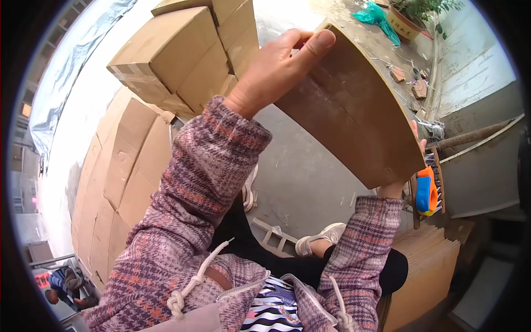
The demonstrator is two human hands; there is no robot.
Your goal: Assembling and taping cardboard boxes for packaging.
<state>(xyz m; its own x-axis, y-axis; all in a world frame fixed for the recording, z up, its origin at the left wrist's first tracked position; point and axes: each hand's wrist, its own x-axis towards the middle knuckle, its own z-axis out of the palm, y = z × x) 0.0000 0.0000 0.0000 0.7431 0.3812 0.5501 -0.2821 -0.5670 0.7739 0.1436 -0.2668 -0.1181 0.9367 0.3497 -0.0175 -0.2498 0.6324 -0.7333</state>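
A flat brown cardboard piece (359,110) is held up slantwise in front of me, its broad face toward me. My left hand (290,61) grips its upper left corner, thumb pressed along the near edge and fingers curled round behind. At the lower right end, my right hand (417,138) is mostly hidden behind the sheet. Only its wrist and some fingertips past the right edge show, so it supports that end from the back. Beside the right hand, a blue and orange tape dispenser (426,191) rests against a small wooden rack.
Stacked cardboard boxes (182,55) stand at the upper left, with a larger carton (119,177) below them. A pile of flat cardboard sheets (423,271) lies at my lower right. A potted plant (406,22) and green plastic bag (376,19) are at the far right.
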